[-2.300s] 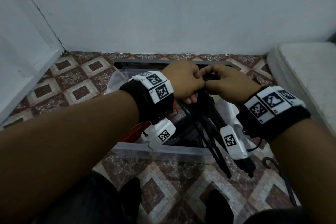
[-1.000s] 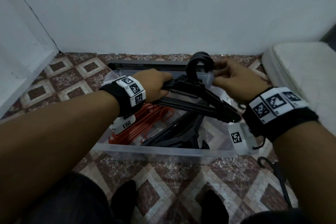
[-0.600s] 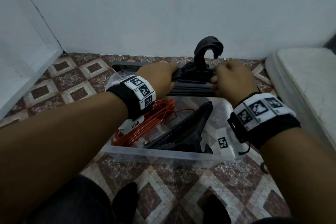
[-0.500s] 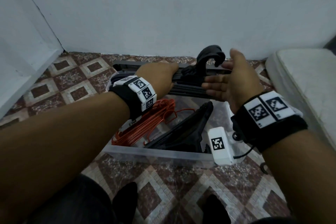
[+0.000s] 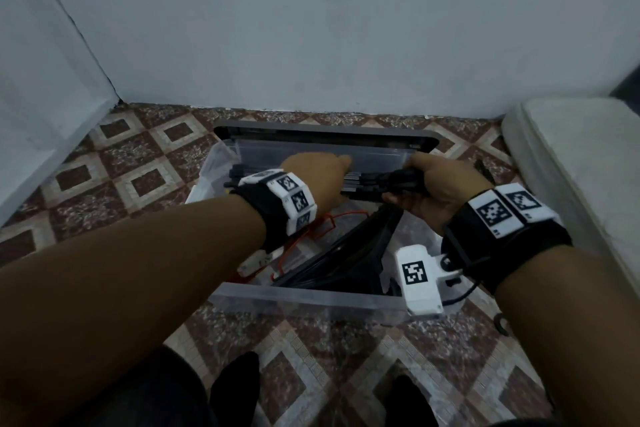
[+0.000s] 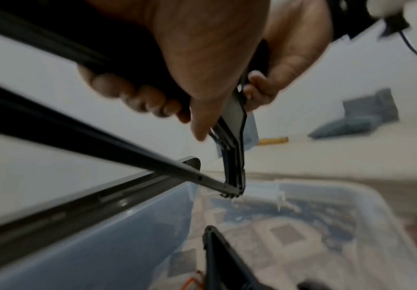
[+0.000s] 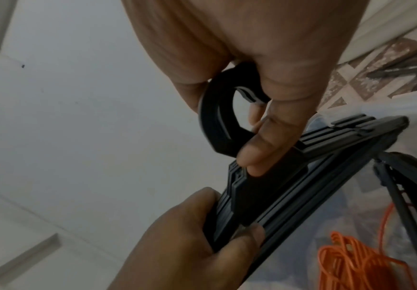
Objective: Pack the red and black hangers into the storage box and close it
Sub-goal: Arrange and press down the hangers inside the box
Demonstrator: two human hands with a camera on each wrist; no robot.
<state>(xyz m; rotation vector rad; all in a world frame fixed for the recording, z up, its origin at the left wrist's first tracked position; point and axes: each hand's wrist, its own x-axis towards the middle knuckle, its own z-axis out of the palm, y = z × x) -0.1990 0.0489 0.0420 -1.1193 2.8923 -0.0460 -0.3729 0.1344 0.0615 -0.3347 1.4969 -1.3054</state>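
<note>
A bundle of black hangers (image 5: 377,180) made of flat ribbed plastic is held over the storage box (image 5: 311,302), near its far wall. The left hand (image 5: 318,180) is wrapped around the shoulder bars of the bundle, and the right hand (image 5: 440,184) is closed around the thick curved hooks (image 7: 217,115), with its fingers (image 7: 264,149) pressed on the neck of the bundle. The two hands are close together on the same bundle.

The storage box is of clear, smooth plastic and stands on the tiled floor (image 5: 138,180), which has a diamond pattern. Inside the box, more black hangers (image 5: 346,263) are leaned against the near wall, and thin red hangers (image 7: 361,261) of wire shape are laid on the left part of its bottom. The grey-rimmed lid (image 5: 329,132) is seen behind the box, against the pale wall (image 5: 311,28). A white cushion (image 5: 581,166) is placed to the right of the box.
</note>
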